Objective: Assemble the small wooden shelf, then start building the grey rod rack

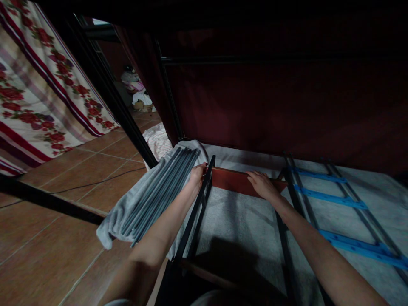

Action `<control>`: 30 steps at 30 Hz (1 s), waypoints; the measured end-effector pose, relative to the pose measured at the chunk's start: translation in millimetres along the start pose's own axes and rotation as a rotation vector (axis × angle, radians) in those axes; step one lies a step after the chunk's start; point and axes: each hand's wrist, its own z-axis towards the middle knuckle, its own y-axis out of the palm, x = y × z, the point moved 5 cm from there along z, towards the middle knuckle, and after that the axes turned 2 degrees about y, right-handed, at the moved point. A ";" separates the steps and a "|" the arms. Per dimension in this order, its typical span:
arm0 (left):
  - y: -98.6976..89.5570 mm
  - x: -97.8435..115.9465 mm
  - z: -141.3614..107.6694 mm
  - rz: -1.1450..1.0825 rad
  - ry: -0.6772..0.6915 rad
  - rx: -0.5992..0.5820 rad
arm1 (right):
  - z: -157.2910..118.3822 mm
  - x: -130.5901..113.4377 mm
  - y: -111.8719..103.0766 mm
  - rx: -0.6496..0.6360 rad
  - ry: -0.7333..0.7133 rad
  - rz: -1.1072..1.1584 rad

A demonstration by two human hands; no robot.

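Reddish-brown rectangular wood-look board [231,180] on edge, long axis left-right between black metal bars [195,208] — right hand [263,185] over top edge, left hand [198,172] by left bar; can't tell either grip.

No text, label, brand, number or sign is readable here.

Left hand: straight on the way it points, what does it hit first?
Most likely the black frame bar, whose far end sits right by the left hand. Depth is unclear here; the fingers may already be touching it.
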 end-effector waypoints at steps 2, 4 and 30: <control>0.4 -0.1 1.8 0.015 -0.006 0.013 | 0.3 0.5 0.3 0.002 0.003 0.003; 1.3 -1.6 3.0 0.034 -0.012 0.016 | 0.6 0.7 0.3 0.001 0.004 0.007; 6.2 4.0 -2.6 0.124 0.046 -0.014 | -0.5 -0.3 -1.2 -0.021 0.019 0.008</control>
